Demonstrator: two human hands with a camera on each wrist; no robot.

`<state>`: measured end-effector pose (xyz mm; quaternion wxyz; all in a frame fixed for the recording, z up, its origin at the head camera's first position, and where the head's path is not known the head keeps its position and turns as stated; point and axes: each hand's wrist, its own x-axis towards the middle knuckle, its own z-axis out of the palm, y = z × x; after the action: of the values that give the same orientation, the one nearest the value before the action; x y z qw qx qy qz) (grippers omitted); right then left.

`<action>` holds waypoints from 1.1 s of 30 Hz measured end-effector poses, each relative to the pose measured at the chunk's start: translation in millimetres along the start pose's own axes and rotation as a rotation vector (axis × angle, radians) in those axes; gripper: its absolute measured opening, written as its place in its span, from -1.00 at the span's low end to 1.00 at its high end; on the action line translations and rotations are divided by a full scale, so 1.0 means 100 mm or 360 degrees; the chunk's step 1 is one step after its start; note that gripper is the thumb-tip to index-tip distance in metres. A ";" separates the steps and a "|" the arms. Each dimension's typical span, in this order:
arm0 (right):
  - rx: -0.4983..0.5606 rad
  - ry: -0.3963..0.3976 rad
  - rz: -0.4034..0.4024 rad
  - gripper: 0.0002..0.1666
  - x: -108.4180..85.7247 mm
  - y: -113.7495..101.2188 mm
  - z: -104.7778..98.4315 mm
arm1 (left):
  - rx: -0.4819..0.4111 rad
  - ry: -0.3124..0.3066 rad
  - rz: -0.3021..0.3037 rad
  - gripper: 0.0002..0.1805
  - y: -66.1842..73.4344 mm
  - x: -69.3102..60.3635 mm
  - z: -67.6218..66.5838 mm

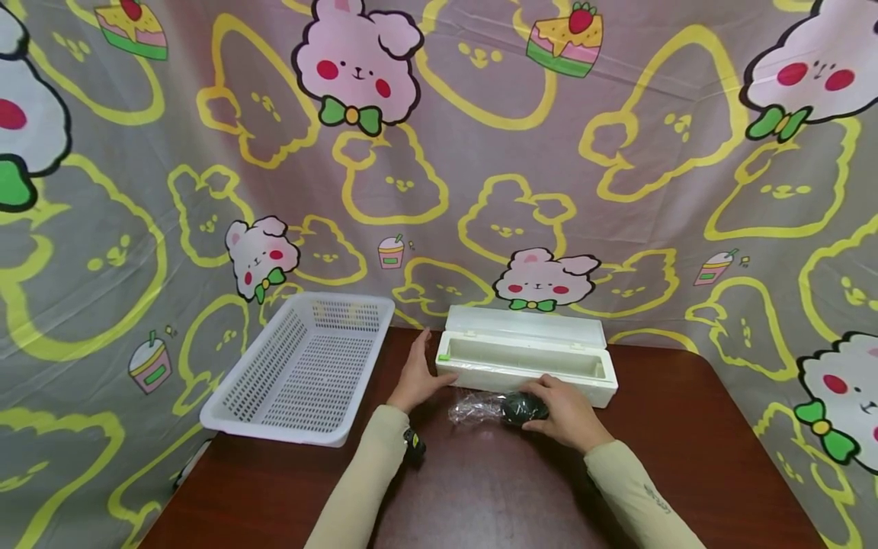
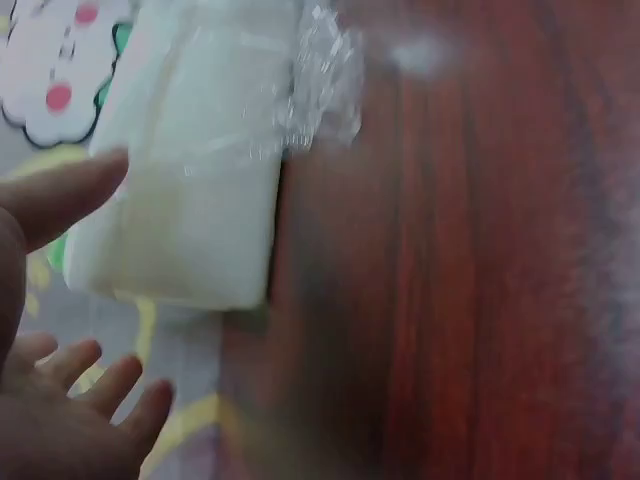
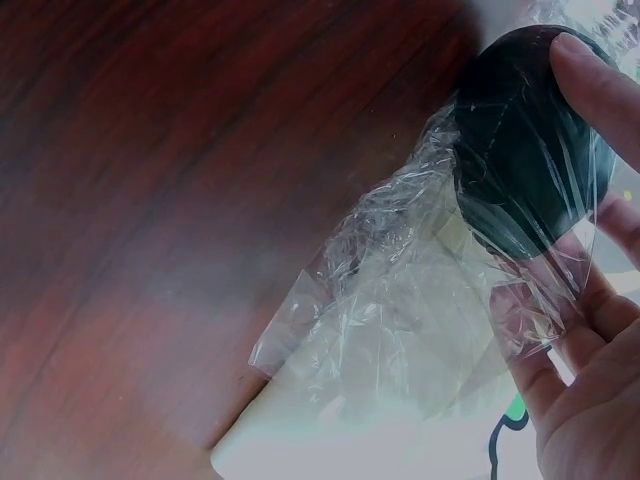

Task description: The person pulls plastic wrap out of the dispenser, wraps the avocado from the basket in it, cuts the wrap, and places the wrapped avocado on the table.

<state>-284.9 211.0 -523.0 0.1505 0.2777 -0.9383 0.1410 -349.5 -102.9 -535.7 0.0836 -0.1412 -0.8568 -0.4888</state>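
A dark round object (image 1: 523, 408), wrapped in clear plastic film (image 1: 473, 409), is gripped by my right hand (image 1: 565, 412) in front of the white box (image 1: 531, 377). In the right wrist view the thumb and fingers curl round the dark object (image 3: 525, 140), and loose crumpled film (image 3: 380, 270) trails from it. My left hand (image 1: 416, 377) is at the box's left end with fingers spread, holding nothing. The left wrist view shows that hand (image 2: 70, 400) beside the box (image 2: 200, 220), with film (image 2: 325, 80) lying against the box's side.
A white perforated basket (image 1: 277, 432) stands on the left of the brown table (image 1: 473, 496). The box's lid (image 1: 524, 325) is raised at the back, and a small green piece (image 1: 444, 357) is on its left front edge. A patterned cloth (image 1: 425, 152) hangs behind.
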 end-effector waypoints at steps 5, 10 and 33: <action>-0.0006 -0.0005 -0.0008 -0.23 0.00 0.01 0.00 | -0.0342 -0.0191 -0.0195 0.38 -0.16 0.10 -0.02; 0.0007 0.0004 -0.0014 -0.24 0.01 0.01 0.00 | -0.0479 -0.0302 -0.0313 0.43 -0.25 0.21 0.03; -0.0001 -0.0030 -0.0083 -0.25 -0.03 -0.05 -0.02 | -0.0402 -0.0401 -0.0256 0.16 -0.18 0.22 0.01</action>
<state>-279.5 208.9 -521.7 0.1455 0.3033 -0.9321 0.1341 -376.1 -107.7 -544.8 -0.0821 -0.1416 -0.8009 -0.5760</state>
